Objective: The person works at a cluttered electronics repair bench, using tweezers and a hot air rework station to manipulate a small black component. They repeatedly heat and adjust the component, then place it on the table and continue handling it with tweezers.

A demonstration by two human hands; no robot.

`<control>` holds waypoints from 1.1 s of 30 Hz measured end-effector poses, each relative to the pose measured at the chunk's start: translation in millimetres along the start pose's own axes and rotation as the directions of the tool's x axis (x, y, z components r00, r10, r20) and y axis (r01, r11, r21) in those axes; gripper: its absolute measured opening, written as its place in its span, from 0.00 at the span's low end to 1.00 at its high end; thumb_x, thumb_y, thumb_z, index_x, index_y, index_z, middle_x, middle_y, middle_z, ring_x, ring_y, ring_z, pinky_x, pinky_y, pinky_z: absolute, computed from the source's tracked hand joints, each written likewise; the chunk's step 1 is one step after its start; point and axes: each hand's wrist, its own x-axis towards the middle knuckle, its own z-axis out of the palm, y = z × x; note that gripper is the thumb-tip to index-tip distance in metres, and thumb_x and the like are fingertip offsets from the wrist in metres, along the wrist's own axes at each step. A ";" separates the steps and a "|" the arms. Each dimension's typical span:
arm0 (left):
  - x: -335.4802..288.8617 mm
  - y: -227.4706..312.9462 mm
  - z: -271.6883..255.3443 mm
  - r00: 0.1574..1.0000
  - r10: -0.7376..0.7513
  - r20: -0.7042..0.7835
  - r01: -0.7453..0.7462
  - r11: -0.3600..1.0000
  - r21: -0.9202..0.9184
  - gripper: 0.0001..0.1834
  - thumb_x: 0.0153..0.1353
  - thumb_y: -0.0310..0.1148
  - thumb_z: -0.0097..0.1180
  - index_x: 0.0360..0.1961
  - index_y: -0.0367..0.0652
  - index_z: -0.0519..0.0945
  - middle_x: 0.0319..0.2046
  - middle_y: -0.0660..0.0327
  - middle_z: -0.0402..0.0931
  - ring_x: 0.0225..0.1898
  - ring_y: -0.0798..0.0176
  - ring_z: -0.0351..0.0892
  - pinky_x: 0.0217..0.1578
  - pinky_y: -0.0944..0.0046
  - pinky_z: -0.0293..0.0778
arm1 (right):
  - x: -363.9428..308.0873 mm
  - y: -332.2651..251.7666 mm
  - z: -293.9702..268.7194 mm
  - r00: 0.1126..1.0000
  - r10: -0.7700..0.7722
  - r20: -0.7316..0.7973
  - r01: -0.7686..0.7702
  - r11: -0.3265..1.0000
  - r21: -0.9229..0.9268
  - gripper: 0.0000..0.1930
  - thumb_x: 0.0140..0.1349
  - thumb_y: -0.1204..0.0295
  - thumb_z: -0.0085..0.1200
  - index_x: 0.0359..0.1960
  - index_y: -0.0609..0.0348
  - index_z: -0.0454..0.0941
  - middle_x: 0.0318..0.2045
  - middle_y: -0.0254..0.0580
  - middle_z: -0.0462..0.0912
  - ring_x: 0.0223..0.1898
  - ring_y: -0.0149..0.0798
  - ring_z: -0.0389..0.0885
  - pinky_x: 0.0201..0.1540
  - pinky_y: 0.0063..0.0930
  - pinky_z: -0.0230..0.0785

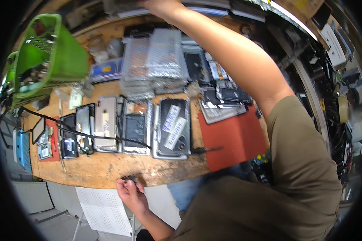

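Observation:
My left hand [130,195] is just off the front edge of the workbench, its fingers closed round a small dark object [128,178]. What kind of object it is I cannot make out. My right arm stretches up across the bench, and the right hand [161,6] is at the top rim of the picture. Its fingers are cut off there, so its grip is hidden. Beyond the left hand lie a stack of dark phone parts with paper strips [173,127], some phone frames [136,125] and a pale phone back [105,119].
A black cable [104,137] runs over the phones to a thin dark tool [207,150]. On the right is a red mat [234,140] with stacked phone parts [223,109]. Bubble-wrapped packs [165,52] and a green basket [70,52] stand behind. A white perforated chair [102,209] is below.

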 end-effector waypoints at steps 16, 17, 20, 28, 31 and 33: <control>-41.8 7.5 104.9 0.996 -0.021 0.088 0.013 0.995 0.096 0.09 0.71 0.26 0.58 0.47 0.44 0.71 0.32 0.59 0.77 0.24 0.70 0.70 0.24 0.72 0.67 | -309.9 79.8 -133.0 0.678 -0.108 0.727 -0.004 0.989 0.150 0.21 0.52 0.66 0.67 0.45 0.66 0.80 0.41 0.53 0.82 0.43 0.57 0.83 0.47 0.47 0.76; -48.5 5.3 114.8 0.993 -0.031 0.115 0.021 0.996 0.090 0.09 0.71 0.26 0.58 0.47 0.44 0.71 0.32 0.58 0.78 0.24 0.70 0.72 0.24 0.72 0.67 | -313.4 81.3 -130.7 0.680 -0.092 0.727 0.006 0.993 0.120 0.21 0.52 0.66 0.67 0.45 0.65 0.79 0.41 0.53 0.81 0.44 0.58 0.83 0.47 0.48 0.76; -70.5 -2.6 135.9 0.981 -0.140 0.134 0.122 0.984 0.131 0.08 0.71 0.26 0.58 0.46 0.43 0.71 0.31 0.58 0.80 0.25 0.69 0.76 0.23 0.72 0.70 | -315.9 80.8 -136.8 0.743 -0.103 0.661 0.032 0.992 0.119 0.23 0.53 0.65 0.69 0.48 0.63 0.80 0.42 0.51 0.80 0.46 0.56 0.82 0.50 0.46 0.75; -88.0 -18.2 167.0 0.883 -0.406 0.234 0.376 0.912 0.164 0.07 0.71 0.25 0.59 0.46 0.39 0.75 0.30 0.60 0.81 0.27 0.70 0.80 0.25 0.72 0.73 | -334.5 62.3 -194.6 0.653 -0.067 0.754 -0.396 0.819 0.416 0.16 0.63 0.68 0.66 0.46 0.68 0.81 0.36 0.48 0.85 0.35 0.41 0.84 0.39 0.35 0.75; -83.6 -18.5 178.8 0.813 -0.488 0.317 0.410 0.867 0.282 0.07 0.70 0.25 0.61 0.45 0.38 0.76 0.30 0.62 0.81 0.27 0.72 0.79 0.25 0.74 0.73 | -349.7 54.1 -187.2 0.519 0.022 0.855 -0.670 0.631 0.391 0.16 0.65 0.68 0.65 0.47 0.70 0.81 0.33 0.44 0.85 0.35 0.31 0.83 0.39 0.31 0.76; -81.8 -17.6 182.9 0.756 -0.558 0.344 0.425 0.817 0.391 0.08 0.69 0.25 0.62 0.45 0.37 0.77 0.29 0.63 0.80 0.27 0.74 0.79 0.25 0.75 0.72 | -356.5 53.9 -186.3 0.592 -0.018 0.806 -0.661 0.562 0.498 0.14 0.66 0.71 0.64 0.46 0.70 0.81 0.30 0.41 0.84 0.35 0.28 0.83 0.40 0.28 0.76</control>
